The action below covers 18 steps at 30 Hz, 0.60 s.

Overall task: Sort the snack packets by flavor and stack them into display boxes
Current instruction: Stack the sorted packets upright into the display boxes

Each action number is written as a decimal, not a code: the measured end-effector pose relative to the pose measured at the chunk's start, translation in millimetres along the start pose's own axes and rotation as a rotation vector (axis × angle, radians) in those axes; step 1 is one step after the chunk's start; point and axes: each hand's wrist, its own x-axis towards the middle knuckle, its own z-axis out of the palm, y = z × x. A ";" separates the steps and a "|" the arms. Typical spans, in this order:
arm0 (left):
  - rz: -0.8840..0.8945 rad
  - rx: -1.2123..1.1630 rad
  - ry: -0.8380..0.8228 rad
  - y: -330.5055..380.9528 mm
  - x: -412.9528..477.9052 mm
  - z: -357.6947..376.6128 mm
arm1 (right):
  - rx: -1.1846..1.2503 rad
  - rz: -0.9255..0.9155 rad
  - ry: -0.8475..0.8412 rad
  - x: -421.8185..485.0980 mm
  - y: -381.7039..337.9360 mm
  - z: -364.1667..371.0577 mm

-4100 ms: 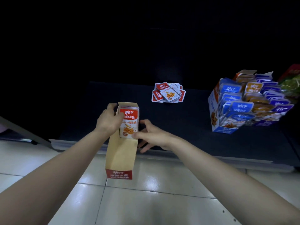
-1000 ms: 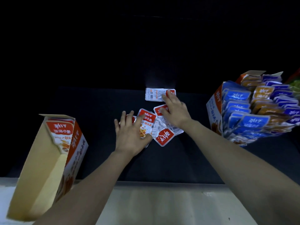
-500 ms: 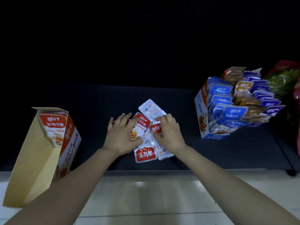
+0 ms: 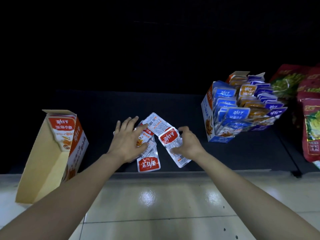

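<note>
While left hand (image 4: 127, 141) presses red packets (image 4: 149, 164) (fingers (image 4: 133, 119) spread), right hand (image 4: 187, 144) — fingers curled — grips one packet (image 4: 168, 137).

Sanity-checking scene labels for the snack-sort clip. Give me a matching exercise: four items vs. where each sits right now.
Items
1. red display box
2. blue display box
3. loose red packets
4. large red bags

Places
A. far right edge of view
B. centre, under the left hand and right hand
C. far left, top open
D. right of the hands, packed with blue packets

Pairs: 1-C, 2-D, 3-B, 4-A
</note>
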 end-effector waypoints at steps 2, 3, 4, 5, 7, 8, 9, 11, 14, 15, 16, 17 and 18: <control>-0.001 -0.011 -0.032 -0.5 1.3 2.6 | 0.051 -0.009 0.015 4.7 1.5 -6.1; -0.005 -0.010 -0.047 -0.7 1.1 4.4 | 0.070 -0.028 0.038 7.5 1.8 -10.6; -0.010 -0.011 -0.057 -1.0 0.4 5.6 | 0.097 -0.048 0.060 10.6 1.8 -15.0; -0.013 -0.020 -0.062 -1.8 -0.2 6.9 | 0.148 -0.067 0.067 14.3 1.3 -18.4; -0.015 -0.038 -0.062 -3.7 -0.3 8.9 | 0.296 -0.081 0.057 21.2 -2.9 -20.8; -0.017 -0.043 -0.063 -3.7 -0.1 8.7 | 0.334 -0.081 0.053 24.9 -6.5 -19.4; -0.023 -0.049 -0.064 -3.3 0.2 8.6 | 0.311 -0.090 0.050 29.3 -10.1 -16.2; -0.034 -0.063 -0.062 -2.3 0.8 9.3 | 0.117 -0.130 0.039 37.5 -15.5 -6.1; -0.042 -0.059 -0.065 -1.9 1.7 10.8 | 0.088 -0.116 0.004 38.9 -20.9 1.0; -0.041 -0.060 -0.066 -1.7 2.0 11.1 | 0.160 -0.098 -0.032 38.1 -19.4 0.6; -0.041 -0.062 -0.066 -1.5 1.9 10.6 | 0.254 -0.077 -0.072 35.6 -17.4 -1.8; -0.046 -0.071 -0.065 -0.9 1.5 9.3 | 0.339 -0.050 -0.111 33.7 -13.9 -5.6; -0.053 -0.089 -0.057 0.2 1.5 7.6 | 0.400 -0.026 -0.152 30.7 -10.1 -10.9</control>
